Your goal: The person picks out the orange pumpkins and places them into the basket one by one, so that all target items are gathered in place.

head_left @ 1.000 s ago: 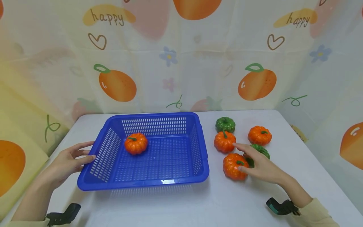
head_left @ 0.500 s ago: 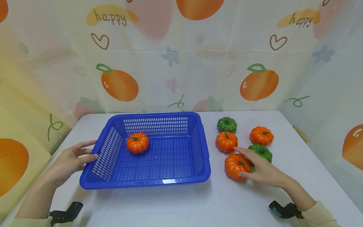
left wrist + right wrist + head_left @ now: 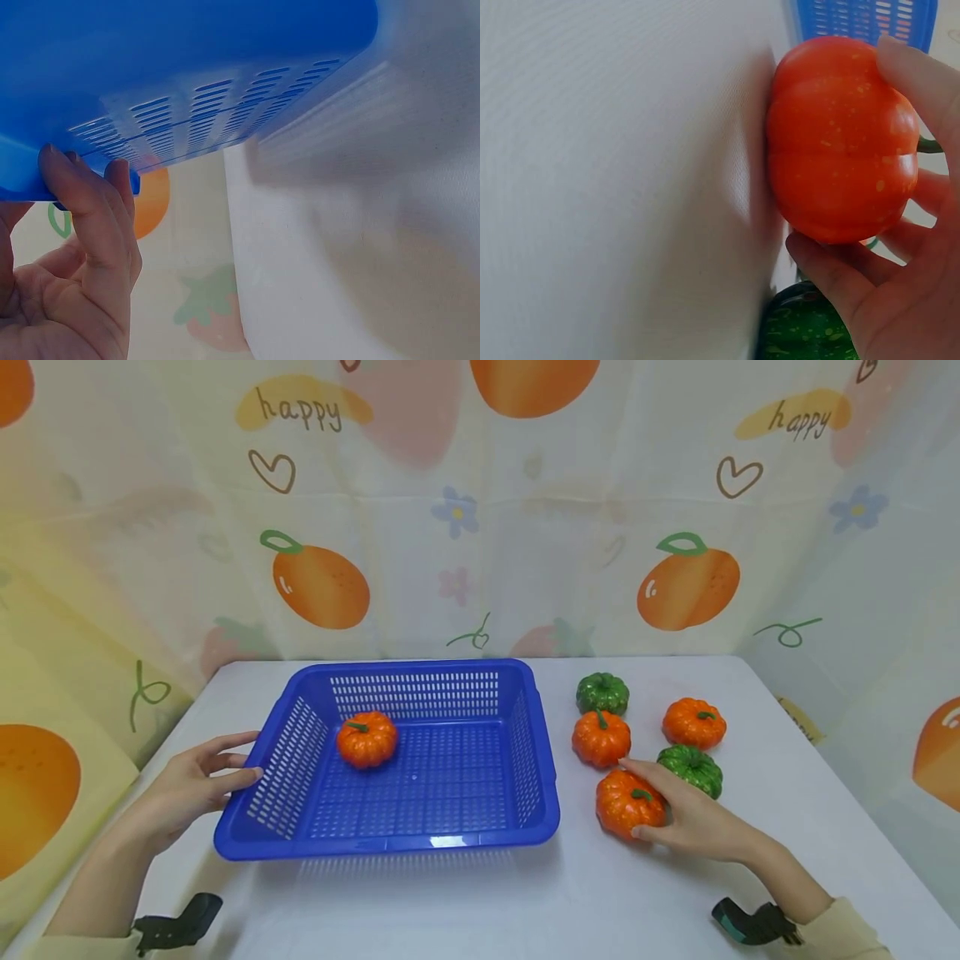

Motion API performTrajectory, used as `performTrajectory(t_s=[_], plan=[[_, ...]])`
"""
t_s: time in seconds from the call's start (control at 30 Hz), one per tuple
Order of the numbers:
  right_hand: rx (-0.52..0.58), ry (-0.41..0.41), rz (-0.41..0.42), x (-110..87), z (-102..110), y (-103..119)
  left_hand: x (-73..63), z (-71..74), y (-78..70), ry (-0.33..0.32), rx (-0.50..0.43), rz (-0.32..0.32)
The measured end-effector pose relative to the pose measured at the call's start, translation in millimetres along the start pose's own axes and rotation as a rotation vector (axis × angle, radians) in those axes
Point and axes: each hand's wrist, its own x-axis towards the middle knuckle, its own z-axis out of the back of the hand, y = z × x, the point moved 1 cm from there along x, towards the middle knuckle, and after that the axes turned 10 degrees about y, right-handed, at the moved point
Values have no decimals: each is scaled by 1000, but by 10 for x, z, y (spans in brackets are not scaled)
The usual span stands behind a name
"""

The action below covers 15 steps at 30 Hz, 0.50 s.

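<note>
My left hand (image 3: 187, 789) grips the left rim of a blue plastic basket (image 3: 390, 845), thumb on top. In the left wrist view, fingers (image 3: 90, 210) press under the rim against the slotted wall. One small orange pumpkin (image 3: 367, 739) lies inside the basket, toward its left. On the right, my right hand (image 3: 701, 810) holds another orange pumpkin (image 3: 626, 806) that sits on the table. The right wrist view has the thumb on one side of this pumpkin (image 3: 840, 142) and fingers on the other. A green pumpkin (image 3: 693, 768) lies just behind that hand.
Beyond the right hand are an orange pumpkin (image 3: 602, 739), a green pumpkin (image 3: 603, 693) touching it, and another orange pumpkin (image 3: 693, 723) farther right. All rest on a white table (image 3: 480, 910). A printed curtain (image 3: 495, 527) hangs at the table's back edge.
My right hand has shifted slightly toward me and its fingers have closed around the near orange pumpkin, uncovering more of the green one behind. The left hand stays on the basket.
</note>
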Motion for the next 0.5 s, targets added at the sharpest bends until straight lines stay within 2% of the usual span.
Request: performTrajectory(t_s=[0.5], plan=[[-10, -24, -5, 13, 12, 16, 19, -5, 10, 3, 10, 8]])
